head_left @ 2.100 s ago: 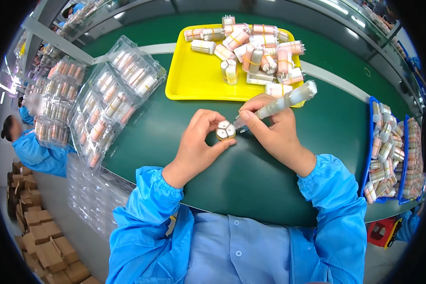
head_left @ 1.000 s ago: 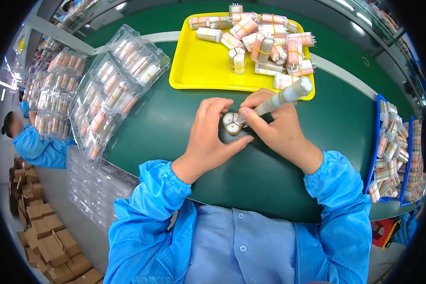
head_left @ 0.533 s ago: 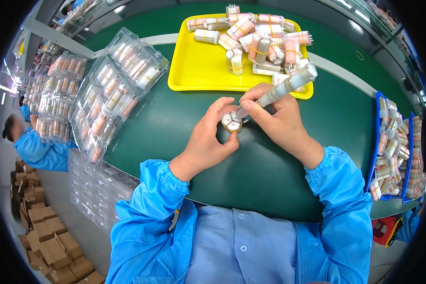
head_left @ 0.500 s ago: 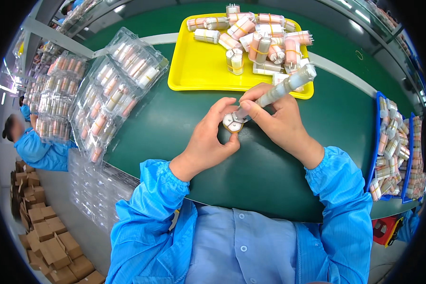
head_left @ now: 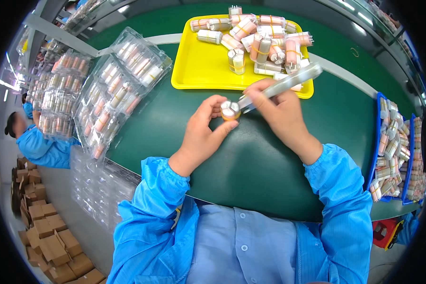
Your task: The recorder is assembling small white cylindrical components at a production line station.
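The left hand (head_left: 199,130) pinches a banded bundle (head_left: 230,110) between thumb and fingers. The bundle comprises three cylinders with smooth white ends and an orange-yellow band. The right hand (head_left: 281,113) holds a grey, rod-shaped tool (head_left: 293,81), glossy and motion-blurred, tapering to a narrow tip.

Both forearms, in blue elasticated sleeves, converge from the lower edge. The left fingers curl around the bundle's far left side, thumb nearest the body; the right hand holds the tool pen-fashion.

The bundle is located over the smooth green tabletop (head_left: 270,175), between the hands. Its white ends face up toward the camera; its long axis runs steeply downward. The tool slopes from upper right to lower left, its tip just beside the bundle; contact cannot be determined. Beyond lies a yellow plastic tray (head_left: 201,71) with similar bundles (head_left: 265,47).
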`<state>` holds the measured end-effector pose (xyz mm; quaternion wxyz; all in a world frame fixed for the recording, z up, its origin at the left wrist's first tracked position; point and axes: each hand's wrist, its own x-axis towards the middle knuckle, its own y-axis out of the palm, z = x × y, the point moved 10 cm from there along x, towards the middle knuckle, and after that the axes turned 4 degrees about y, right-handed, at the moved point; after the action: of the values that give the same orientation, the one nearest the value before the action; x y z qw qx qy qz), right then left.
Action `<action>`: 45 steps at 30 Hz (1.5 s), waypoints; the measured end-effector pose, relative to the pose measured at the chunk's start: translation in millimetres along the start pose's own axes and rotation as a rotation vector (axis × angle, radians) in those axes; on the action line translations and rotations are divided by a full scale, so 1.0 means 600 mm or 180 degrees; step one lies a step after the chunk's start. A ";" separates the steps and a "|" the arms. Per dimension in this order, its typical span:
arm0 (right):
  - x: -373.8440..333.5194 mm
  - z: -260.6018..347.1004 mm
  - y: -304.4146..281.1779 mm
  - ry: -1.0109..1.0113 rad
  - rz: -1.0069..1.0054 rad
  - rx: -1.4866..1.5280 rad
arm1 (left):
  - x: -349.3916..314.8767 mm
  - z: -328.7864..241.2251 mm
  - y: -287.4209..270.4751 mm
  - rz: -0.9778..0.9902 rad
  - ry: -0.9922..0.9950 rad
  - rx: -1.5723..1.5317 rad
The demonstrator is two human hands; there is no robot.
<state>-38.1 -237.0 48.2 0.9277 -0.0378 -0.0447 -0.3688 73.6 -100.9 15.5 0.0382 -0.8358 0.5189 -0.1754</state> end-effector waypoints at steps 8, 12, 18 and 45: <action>-0.020 -0.012 0.025 -0.0854 0.0239 -0.1060 | 0.024 -0.055 -0.231 -0.1838 0.0757 0.1862; -0.021 -0.003 0.033 -0.0949 0.0259 -0.1137 | 0.042 -0.103 -0.320 -0.2197 0.1083 0.4097; -0.017 -0.026 0.029 -0.0736 0.0235 -0.0998 | 0.104 -0.045 -0.309 -0.1163 0.0997 0.3756; -0.013 0.057 -0.022 -0.0723 -0.0157 -0.0244 | 0.042 -0.098 0.026 0.0027 0.0879 0.1314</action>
<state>-54.6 -237.8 81.8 0.9052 -0.1137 -0.1363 -0.3863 50.8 -122.9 73.3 0.1376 -0.7762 0.4759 -0.3900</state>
